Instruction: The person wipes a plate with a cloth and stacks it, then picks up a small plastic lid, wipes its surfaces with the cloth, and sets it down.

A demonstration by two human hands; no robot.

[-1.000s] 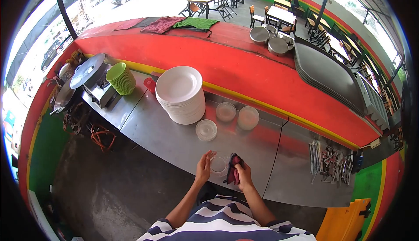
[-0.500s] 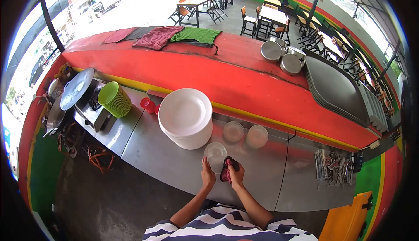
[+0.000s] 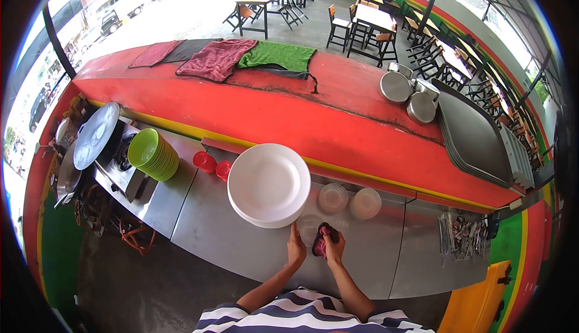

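Note:
My right hand (image 3: 335, 250) is closed around a bunched dark pink cloth (image 3: 319, 245) with a dark edge. Beside it, my left hand (image 3: 295, 250) is held with its fingers stretched upward and holds nothing. A clear round container (image 3: 309, 227) sits on the metal counter just beyond and between my hands; its lower part is hidden by the cloth. Two more clear round containers, one on the left (image 3: 333, 198) and one on the right (image 3: 365, 203), stand farther back. A tall stack of white plates (image 3: 269, 182) rises just beyond my left hand.
Green bowls (image 3: 154, 154) and red cups (image 3: 205, 162) stand to the left, near a stove with a large lid (image 3: 96, 134). Cutlery (image 3: 464, 235) lies at right. Cloths (image 3: 217, 59), metal pots (image 3: 395, 86) and stacked trays (image 3: 476, 131) rest on the red ledge.
The view has shifted, and the plate stack looks larger and nearer my left hand. My right hand still grips the cloth; both hands stay by the clear container.

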